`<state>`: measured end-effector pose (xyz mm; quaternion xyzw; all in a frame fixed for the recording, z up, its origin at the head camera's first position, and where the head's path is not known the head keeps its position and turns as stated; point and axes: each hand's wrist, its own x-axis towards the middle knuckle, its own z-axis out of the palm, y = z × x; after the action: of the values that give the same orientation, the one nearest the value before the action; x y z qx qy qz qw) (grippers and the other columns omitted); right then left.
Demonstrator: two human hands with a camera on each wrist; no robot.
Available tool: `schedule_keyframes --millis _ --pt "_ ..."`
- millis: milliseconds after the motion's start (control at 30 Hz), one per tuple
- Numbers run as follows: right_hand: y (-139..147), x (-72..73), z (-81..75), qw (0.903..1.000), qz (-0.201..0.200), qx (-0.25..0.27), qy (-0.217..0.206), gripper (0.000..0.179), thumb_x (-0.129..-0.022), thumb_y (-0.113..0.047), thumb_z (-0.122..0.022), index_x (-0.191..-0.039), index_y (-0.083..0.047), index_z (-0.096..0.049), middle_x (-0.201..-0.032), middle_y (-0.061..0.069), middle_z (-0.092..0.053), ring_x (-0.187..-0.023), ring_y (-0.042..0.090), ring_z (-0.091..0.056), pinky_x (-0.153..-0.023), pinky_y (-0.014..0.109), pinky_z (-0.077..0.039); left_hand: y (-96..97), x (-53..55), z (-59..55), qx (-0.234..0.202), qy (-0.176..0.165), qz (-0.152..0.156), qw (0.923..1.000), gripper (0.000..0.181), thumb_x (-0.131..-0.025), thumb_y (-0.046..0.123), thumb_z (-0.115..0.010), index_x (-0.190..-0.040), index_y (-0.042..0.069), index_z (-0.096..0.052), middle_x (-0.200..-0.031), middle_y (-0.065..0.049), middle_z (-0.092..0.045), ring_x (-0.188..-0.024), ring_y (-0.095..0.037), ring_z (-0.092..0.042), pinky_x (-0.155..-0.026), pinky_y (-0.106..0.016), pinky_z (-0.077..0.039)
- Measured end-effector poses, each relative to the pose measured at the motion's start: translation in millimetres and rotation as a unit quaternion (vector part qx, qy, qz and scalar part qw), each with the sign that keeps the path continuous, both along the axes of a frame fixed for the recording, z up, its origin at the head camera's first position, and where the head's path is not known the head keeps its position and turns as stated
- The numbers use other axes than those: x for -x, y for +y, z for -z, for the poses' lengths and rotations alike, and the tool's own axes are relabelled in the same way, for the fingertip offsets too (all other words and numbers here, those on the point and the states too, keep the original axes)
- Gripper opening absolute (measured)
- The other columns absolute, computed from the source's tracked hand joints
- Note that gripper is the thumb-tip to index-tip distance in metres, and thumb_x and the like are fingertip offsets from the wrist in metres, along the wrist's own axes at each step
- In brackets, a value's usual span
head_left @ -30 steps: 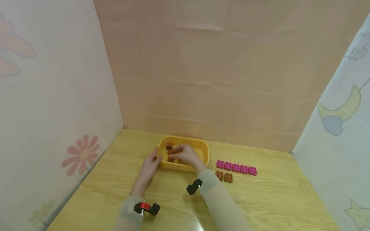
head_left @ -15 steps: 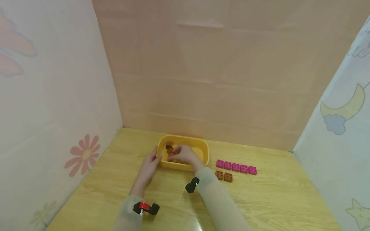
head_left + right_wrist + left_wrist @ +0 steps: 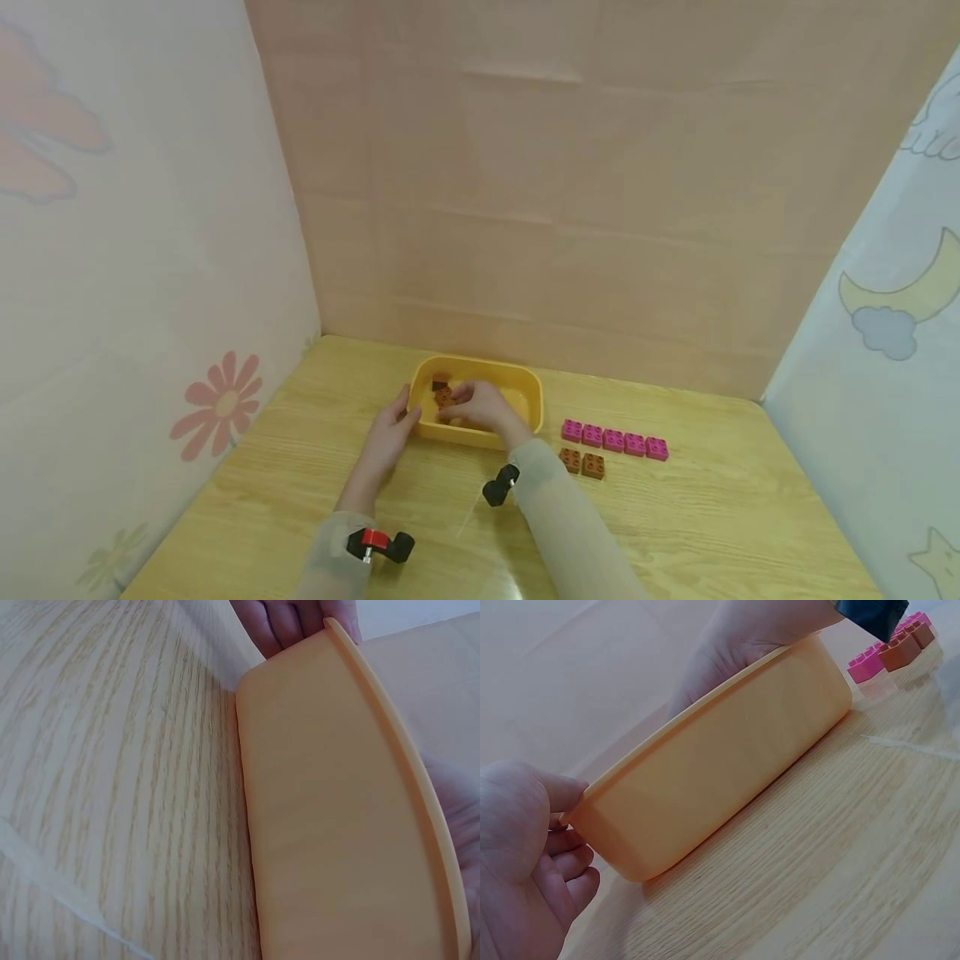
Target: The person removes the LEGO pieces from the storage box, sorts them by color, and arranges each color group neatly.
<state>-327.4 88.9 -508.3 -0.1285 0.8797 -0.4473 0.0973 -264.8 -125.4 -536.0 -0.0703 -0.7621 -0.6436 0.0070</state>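
A yellow plastic bin [image 3: 531,392] stands on the table with several brown toy building bricks [image 3: 444,395] at its left end. My left hand [image 3: 388,429] grips that end. In the left wrist view its thumb lies on the bin's rim while the curled fingers are against the outside wall. Reaching over the near side, my right hand [image 3: 486,406] is inside the bin, its thumb and fingers pinching a brown brick at the near left corner. That brick is mostly covered by the fingers. The bin wall hides the right fingertips in both wrist views.
To the right of the bin lies a row of several pink bricks [image 3: 613,439]. Two brown bricks [image 3: 593,466] sit in front of it, close to the right sleeve [image 3: 562,508]. A fabric backdrop [image 3: 525,208] rises behind the table [image 3: 720,492], with patterned sheets at both sides.
The right hand stays inside the bin, its fingers shifting only slightly about the brown bricks at the left end. The left hand keeps its hold; the rows on the table are unchanged.
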Motion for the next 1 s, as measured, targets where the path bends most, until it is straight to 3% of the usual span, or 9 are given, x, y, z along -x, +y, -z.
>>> schedule_keyframes --millis 700,1000 --pt "1.4 0.7 -2.4 1.0 0.001 -0.003 -0.002 0.036 -0.093 -0.028 -0.085 -0.119 -0.006 -0.074 -0.113 0.005 -0.075 -0.101 0.022 -0.069 -0.088 0.042 -0.062 -0.3 4.8 3.8 0.013 -0.006 -0.003 0.9999 0.066 -0.115 0.025 -0.052 -0.167 -0.002 -0.023 -0.175 -0.017 -0.019 -0.161 -0.037 -0.02 -0.13 -0.05 -0.02" --pt "0.8 -1.1 -3.5 0.9998 0.005 0.008 -0.016 0.038 -0.095 -0.028 -0.083 -0.125 -0.006 -0.073 -0.117 0.007 -0.075 -0.096 0.019 -0.071 -0.083 0.037 -0.063 -1.5 2.3 1.0 0.015 -0.01 -0.001 0.9998 0.067 -0.115 0.026 -0.052 -0.168 -0.002 -0.023 -0.175 -0.017 -0.019 -0.161 -0.036 -0.02 -0.131 -0.051 -0.02"
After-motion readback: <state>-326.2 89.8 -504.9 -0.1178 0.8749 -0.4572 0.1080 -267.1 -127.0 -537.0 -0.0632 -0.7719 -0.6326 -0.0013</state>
